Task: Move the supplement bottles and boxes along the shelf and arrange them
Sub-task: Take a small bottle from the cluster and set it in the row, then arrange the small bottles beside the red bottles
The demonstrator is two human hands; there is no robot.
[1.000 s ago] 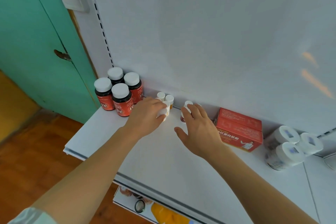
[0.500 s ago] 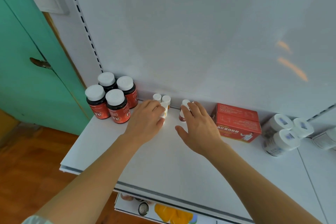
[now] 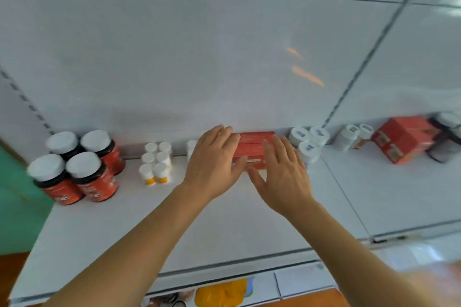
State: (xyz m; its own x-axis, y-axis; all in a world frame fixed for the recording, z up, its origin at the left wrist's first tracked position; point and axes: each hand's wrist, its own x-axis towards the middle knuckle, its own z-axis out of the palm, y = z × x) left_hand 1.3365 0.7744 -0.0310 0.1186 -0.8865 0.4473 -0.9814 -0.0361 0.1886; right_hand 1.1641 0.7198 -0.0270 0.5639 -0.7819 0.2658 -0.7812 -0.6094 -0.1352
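Red box (image 3: 252, 149), on shelf (image 3: 224, 227): left hand (image 3: 214, 164) and right hand (image 3: 282, 172) flat upon it, fingers straight (nothing clasped); slide level, clear of white bottles (image 3: 308, 141) beside right fingers.

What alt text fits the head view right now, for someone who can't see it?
Both hands, left hand and right hand, reach with straight fingers over a red box at the back of a white shelf. Red bottles and small white bottles stand to the left.
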